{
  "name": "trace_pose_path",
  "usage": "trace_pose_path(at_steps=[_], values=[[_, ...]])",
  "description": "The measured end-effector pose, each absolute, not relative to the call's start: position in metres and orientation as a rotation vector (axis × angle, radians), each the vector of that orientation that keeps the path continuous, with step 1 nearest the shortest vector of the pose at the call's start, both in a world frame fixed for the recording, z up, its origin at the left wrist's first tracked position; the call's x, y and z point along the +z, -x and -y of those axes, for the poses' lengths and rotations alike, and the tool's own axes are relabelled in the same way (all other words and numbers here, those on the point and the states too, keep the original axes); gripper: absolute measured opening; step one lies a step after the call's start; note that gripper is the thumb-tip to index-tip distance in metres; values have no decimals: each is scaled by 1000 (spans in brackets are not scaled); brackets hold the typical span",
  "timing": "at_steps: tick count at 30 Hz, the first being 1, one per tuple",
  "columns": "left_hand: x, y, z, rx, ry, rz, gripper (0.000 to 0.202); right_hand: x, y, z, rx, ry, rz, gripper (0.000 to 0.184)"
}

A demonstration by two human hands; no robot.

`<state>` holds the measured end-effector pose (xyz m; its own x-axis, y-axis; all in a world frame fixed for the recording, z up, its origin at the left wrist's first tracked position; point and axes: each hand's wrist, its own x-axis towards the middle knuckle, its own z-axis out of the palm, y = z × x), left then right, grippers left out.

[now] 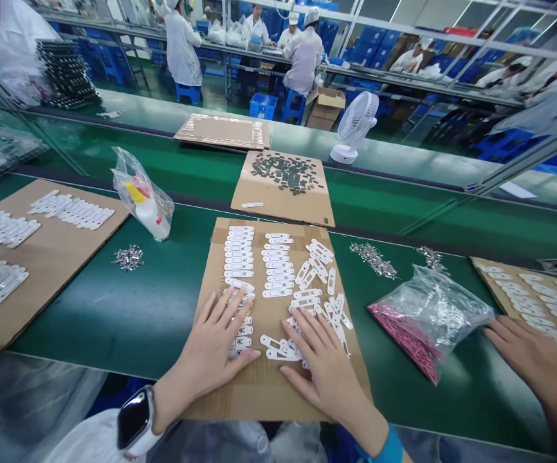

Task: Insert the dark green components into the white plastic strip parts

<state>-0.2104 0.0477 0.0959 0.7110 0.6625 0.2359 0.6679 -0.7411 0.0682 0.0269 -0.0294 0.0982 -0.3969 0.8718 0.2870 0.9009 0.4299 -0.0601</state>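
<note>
Resting flat, the left hand (211, 347) and right hand (327, 376) spread fingers (220, 307) wide on white strips (278, 273) on a cardboard sheet (264, 395). It sits on a green belt (114, 315), with workers in white (303, 59) beyond.

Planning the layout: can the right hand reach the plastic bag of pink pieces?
Probably yes: only the cardboard edge and green conveyor belt lie between the right hand and the plastic bag.

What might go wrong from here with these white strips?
The left hand and right hand rest on loose white strips on the cardboard sheet, so a slip could push the rows out of line. The silver metal pieces lying loose on the green work surface could get knocked in among them.
</note>
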Motion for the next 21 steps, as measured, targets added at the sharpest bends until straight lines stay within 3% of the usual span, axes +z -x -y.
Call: trace_pose_path(at_steps=[9, 14, 21], values=[[94, 214, -47, -380, 2894, 1106, 69, 102, -50, 32, -193, 1424, 2322, 35], [102, 215, -35, -410, 2879, 1090, 65, 107, -23, 29, -1, 1445, 2110, 9], [107, 224, -19, -572, 2903, 1063, 45, 109, -19, 26, 37, 1410, 2141, 7]])
